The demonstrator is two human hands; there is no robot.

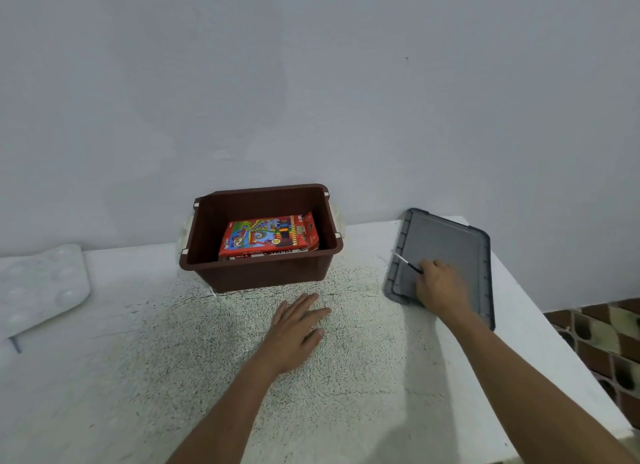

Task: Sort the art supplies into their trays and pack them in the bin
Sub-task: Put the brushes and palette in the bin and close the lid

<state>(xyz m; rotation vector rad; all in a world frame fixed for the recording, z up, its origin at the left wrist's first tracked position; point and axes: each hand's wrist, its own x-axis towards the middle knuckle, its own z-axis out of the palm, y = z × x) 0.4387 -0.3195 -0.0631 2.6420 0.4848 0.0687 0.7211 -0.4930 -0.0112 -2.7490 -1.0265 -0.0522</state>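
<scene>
Flanking bin (pixel 263 273): palette (pixel 41 283); lid (pixel 446 242) beneath brush (pixel 408 264)

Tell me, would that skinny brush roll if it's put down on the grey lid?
Probably: the brush looks thin and round, and the grey lid looks smooth, though its raised rim might stop it. It seems very light, since the right hand holds it in just its fingers. So slim, it could snap if bent.

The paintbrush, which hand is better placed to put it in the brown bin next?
Right, probably. The right hand pinches the paintbrush over the grey lid, beside the brown bin. The left hand lies flat and empty on the table before the bin.
</scene>
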